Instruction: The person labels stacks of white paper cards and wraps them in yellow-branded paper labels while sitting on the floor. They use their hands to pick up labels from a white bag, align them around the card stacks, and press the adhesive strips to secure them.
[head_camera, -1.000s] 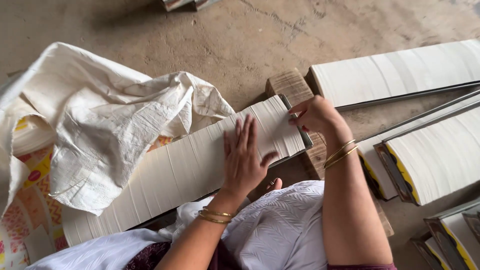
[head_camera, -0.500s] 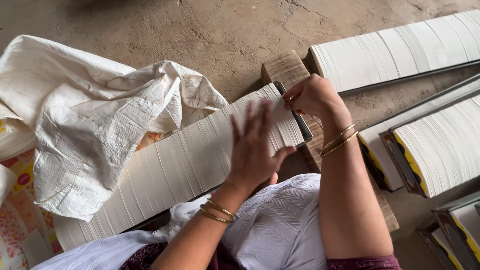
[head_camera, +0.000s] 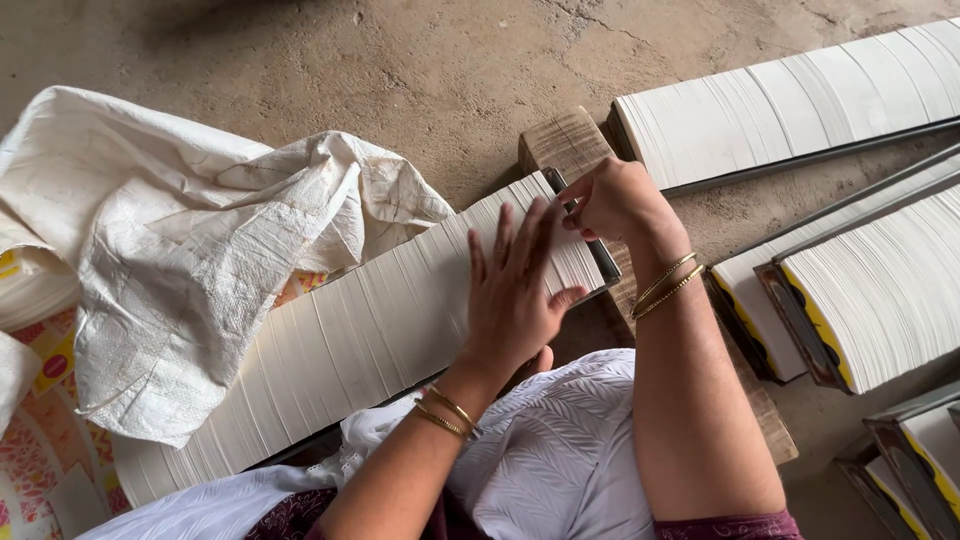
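A long row of white paper sheets stood on edge runs diagonally across my lap, from lower left to upper right. My left hand lies flat on the row's top near its right end, fingers spread. My right hand is curled at the row's right end, fingers pinching the dark metal end plate and the last sheets. That end rests on a wooden block. Both wrists wear thin gold bangles.
A crumpled white woven sack lies on the concrete floor at left, over printed coloured packaging. More rows of stacked sheets in dark metal trays lie at the upper right and right. White cloth covers my lap.
My left hand lifted off the row half a second ago and now lies flat on it again, further right. My right hand has closed tighter on the row's end.
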